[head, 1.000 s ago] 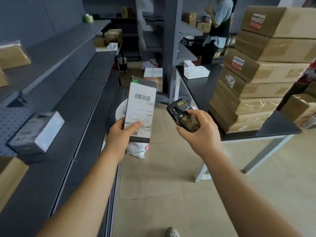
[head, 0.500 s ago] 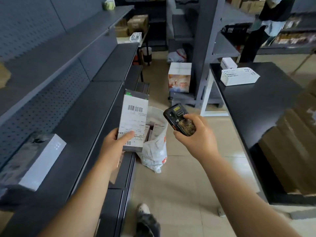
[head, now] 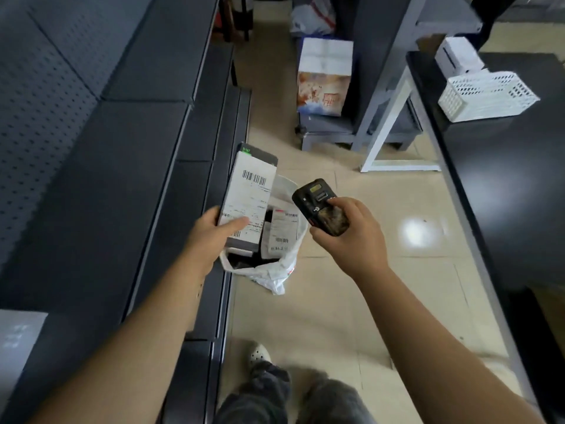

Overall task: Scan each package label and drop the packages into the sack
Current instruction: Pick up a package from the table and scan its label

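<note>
My left hand (head: 214,237) grips the lower end of a tall dark package (head: 250,197) whose white barcode label faces me. It hangs just above the open mouth of a white plastic sack (head: 281,270) on the floor. Inside the sack lies another labelled package (head: 279,232). My right hand (head: 348,237) holds a black handheld scanner (head: 319,206), thumb on its keys, its head tilted toward the package's label, a short gap to the right of it.
Dark grey shelving (head: 107,179) runs along the left, with a white box (head: 18,341) at its near end. A black table (head: 504,179) with a white basket (head: 486,96) stands to the right. A printed carton (head: 324,78) sits on a low stand beyond. My feet are below.
My view has tipped down toward the floor and the sack. The package in my left hand has come over the sack's mouth. My right hand still holds the scanner beside it.
</note>
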A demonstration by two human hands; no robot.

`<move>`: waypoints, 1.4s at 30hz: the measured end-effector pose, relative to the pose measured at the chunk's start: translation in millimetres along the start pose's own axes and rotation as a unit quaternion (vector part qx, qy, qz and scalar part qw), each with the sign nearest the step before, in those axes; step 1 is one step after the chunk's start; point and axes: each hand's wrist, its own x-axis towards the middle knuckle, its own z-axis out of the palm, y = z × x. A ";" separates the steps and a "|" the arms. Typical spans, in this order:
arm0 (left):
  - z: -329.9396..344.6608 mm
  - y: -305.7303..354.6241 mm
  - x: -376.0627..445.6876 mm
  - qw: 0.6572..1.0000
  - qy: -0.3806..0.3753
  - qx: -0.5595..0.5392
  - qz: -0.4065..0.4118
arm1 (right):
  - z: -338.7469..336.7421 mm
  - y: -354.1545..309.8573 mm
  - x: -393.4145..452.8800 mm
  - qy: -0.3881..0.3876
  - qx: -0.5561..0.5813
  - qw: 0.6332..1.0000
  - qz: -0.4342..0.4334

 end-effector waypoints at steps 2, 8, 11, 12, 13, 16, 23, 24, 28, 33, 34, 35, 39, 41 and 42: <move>3.7 -3.2 27.1 1.000 -0.012 0.012 -0.023 | 12.6 10.6 17.8 -0.017 -0.005 1.000 0.016; 16.4 -33.8 103.7 0.988 -0.040 0.109 -0.103 | 54.0 56.1 70.2 -0.076 -0.010 0.996 0.033; 15.8 -57.0 132.8 0.974 -0.048 0.178 -0.131 | 78.9 78.4 91.5 -0.109 -0.008 0.993 0.042; 14.6 -64.1 140.7 0.968 -0.045 0.206 -0.133 | 87.3 84.6 97.7 -0.123 -0.008 0.991 0.044; 13.2 -69.6 146.7 0.961 -0.042 0.239 -0.130 | 95.1 89.8 103.0 -0.135 -0.008 0.990 0.044; 7.2 -81.7 158.9 0.936 -0.040 0.339 -0.090 | 115.8 100.5 114.0 -0.162 -0.013 0.986 0.044; -6.0 -110.8 179.2 0.891 -0.082 0.443 -0.048 | 145.6 110.3 116.5 -0.176 -0.015 0.981 0.078; -8.0 -115.7 182.8 0.885 -0.093 0.453 -0.047 | 148.9 111.3 115.4 -0.175 -0.015 0.981 0.086; -6.8 -138.3 196.1 0.870 -0.113 0.478 -0.036 | 159.8 114.7 108.8 -0.167 -0.021 0.980 0.104; 11.4 -172.3 211.8 0.876 -0.184 0.447 0.001 | 171.6 123.7 100.6 -0.147 -0.023 0.982 0.120; 15.2 -178.7 214.8 0.871 -0.194 0.452 0.002 | 173.2 125.6 99.7 -0.142 -0.025 0.982 0.123; 18.2 -184.5 217.3 0.865 -0.204 0.459 -0.002 | 175.1 127.1 98.9 -0.138 -0.027 0.982 0.126; 21.2 -199.8 222.6 0.843 -0.249 0.475 -0.034 | 182.0 131.9 95.9 -0.129 -0.031 0.983 0.127; 19.5 -201.6 225.8 0.829 -0.269 0.489 -0.050 | 184.9 133.6 94.8 -0.125 -0.031 0.983 0.129; 17.9 -202.8 228.1 0.819 -0.273 0.502 -0.050 | 186.2 134.1 94.4 -0.124 -0.031 0.983 0.129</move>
